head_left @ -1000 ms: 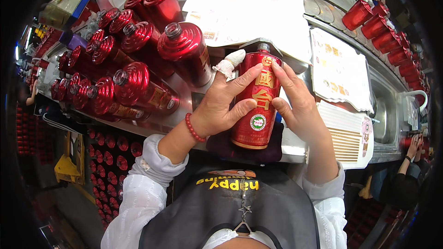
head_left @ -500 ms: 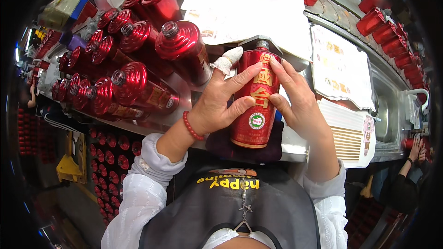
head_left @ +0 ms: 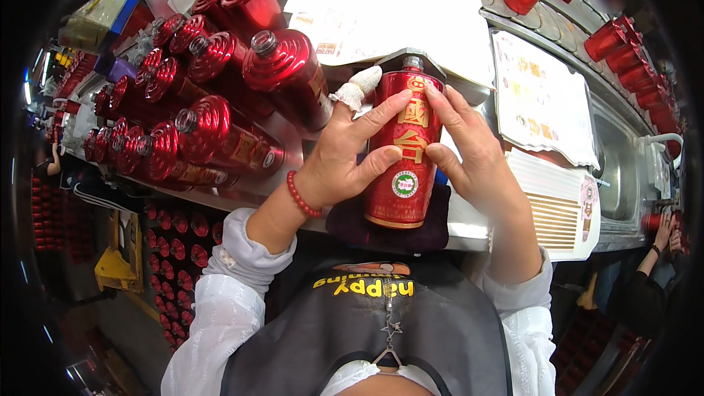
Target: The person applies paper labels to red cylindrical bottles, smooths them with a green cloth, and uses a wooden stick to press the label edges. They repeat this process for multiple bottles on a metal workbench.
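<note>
A glossy red bottle point(head_left: 396, 198) with gold characters and a round white-and-green sticker lies in front of me, its glass neck against a dark angular rest point(head_left: 433, 66). Under its base is a dark purple cloth point(head_left: 436, 231). My left hand point(head_left: 341, 150) holds the bottle's left side, thumb and a finger pressed on the front beside the gold characters; one other finger wears a white wrap point(head_left: 358, 90). From the right, my right hand point(head_left: 469, 143) grips it likewise, fingertips near the top characters and thumb lower down. Parts of the fingers curve out of sight along the bottle's sides.
Several uncapped red bottles point(head_left: 282, 66) crowd the bench at left. White label sheets point(head_left: 389, 15) lie ahead, more sheets point(head_left: 539, 95) and a gold-striped sheet point(head_left: 543, 205) at right, beside a metal sink point(head_left: 620, 169). A curved conveyor point(head_left: 546, 26) carries red bottles. Another person's hands point(head_left: 664, 235) show far right.
Both hands keep their hold on the bottle, the fingers barely shifting. On the conveyor, the red bottles have moved rightward. The whole view has shifted slightly.
</note>
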The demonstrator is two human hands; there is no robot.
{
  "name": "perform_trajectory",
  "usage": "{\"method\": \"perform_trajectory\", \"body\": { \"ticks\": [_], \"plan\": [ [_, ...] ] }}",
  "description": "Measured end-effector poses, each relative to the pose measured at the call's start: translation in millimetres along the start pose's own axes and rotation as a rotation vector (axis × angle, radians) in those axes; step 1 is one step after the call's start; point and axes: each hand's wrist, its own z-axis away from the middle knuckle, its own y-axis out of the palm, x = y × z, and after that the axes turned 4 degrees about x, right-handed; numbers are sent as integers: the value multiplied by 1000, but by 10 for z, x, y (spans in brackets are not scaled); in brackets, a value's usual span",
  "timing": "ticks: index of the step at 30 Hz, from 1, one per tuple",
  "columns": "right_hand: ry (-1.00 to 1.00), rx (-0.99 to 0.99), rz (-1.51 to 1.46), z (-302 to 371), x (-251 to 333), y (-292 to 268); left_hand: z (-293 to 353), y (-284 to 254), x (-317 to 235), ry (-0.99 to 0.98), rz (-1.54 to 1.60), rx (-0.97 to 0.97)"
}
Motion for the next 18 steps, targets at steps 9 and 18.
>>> {"method": "perform_trajectory", "body": {
  "ticks": [9,18],
  "plan": [
    [249,-48,-530,145,-59,178,82,46,33,-75,72,6],
    [288,-128,-617,74,-131,280,101,80,54,-130,146,0]
  ]
}}
